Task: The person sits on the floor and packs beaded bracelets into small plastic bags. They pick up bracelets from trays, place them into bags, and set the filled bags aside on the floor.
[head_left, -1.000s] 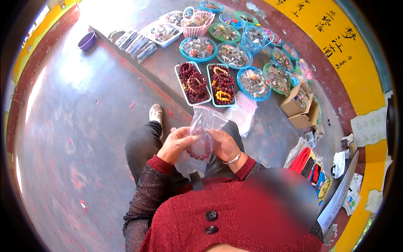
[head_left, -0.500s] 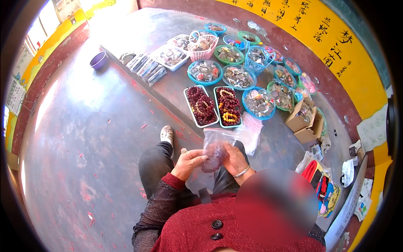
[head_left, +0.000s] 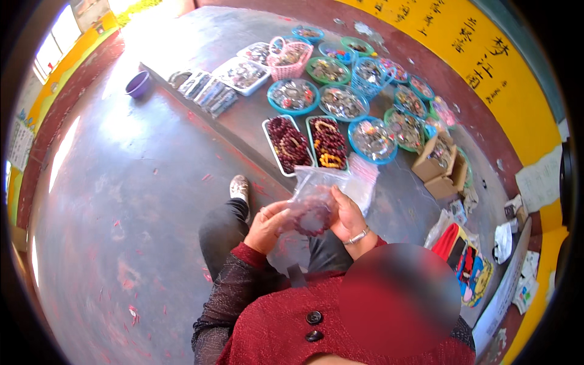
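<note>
A clear plastic bag (head_left: 307, 184) is held up between my hands, over my lap. Inside it, seen through the film, a ring of dark red beads (head_left: 311, 232) hangs near the bottom, like a bracelet. My left hand (head_left: 266, 226) is closed on the bag's left side, fingers bent. On the opposite side my right hand (head_left: 349, 216), with a silver bangle at the wrist, pinches the bag's edge between thumb and fingers. Just beyond lie a stack of flat clear bags (head_left: 365, 190) and two trays (head_left: 271, 145) of dark red bead strings (head_left: 329, 143).
Several blue and green basins (head_left: 373, 159) of packaged goods stand beyond the trays, with a pink basket (head_left: 286, 72) among them. At right are an open cardboard box (head_left: 447, 184) and a colourful bag (head_left: 465, 267). A purple bucket (head_left: 139, 85) stands far left.
The bag is tilted and spread wider between my hands, and its bead ring shows more clearly as an open loop. My left hand has shifted slightly left, my right hand slightly right.
</note>
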`<state>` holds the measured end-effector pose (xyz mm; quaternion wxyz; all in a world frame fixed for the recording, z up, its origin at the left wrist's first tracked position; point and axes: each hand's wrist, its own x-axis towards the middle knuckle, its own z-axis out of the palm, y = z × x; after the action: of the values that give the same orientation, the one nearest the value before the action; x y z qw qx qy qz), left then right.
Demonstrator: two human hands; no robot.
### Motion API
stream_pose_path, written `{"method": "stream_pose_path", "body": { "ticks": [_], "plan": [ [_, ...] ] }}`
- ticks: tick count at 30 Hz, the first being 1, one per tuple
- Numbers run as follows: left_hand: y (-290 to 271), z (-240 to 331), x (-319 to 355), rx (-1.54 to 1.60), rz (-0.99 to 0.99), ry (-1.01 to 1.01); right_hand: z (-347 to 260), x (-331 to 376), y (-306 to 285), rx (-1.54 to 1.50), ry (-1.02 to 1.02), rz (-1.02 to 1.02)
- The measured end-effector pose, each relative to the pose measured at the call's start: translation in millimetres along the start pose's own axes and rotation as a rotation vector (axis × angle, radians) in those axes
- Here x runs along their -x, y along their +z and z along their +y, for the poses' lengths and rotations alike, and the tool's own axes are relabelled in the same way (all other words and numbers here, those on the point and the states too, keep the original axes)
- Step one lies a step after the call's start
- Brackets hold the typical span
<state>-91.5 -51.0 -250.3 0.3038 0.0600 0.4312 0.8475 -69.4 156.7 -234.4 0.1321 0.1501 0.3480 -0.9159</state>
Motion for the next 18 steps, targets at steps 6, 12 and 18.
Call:
{"method": "stream_pose_path", "body": {
  "ticks": [6,12,18],
  "plan": [
    [7.4,-3.0,2.9,-0.024,-0.020,-0.129,2.0,4.6,9.8,-0.037,0.038,-0.022],
    [6.8,-2.0,3.3,-0.060,-0.028,-0.231,2.5,-1.1,-3.6,-0.056,-0.078,0.020],
    [4.6,-2.6,4.9,-0.191,-0.061,-0.205,-26.7,1.4,-2.7,0.025,-0.058,-0.061]
  ]
}}
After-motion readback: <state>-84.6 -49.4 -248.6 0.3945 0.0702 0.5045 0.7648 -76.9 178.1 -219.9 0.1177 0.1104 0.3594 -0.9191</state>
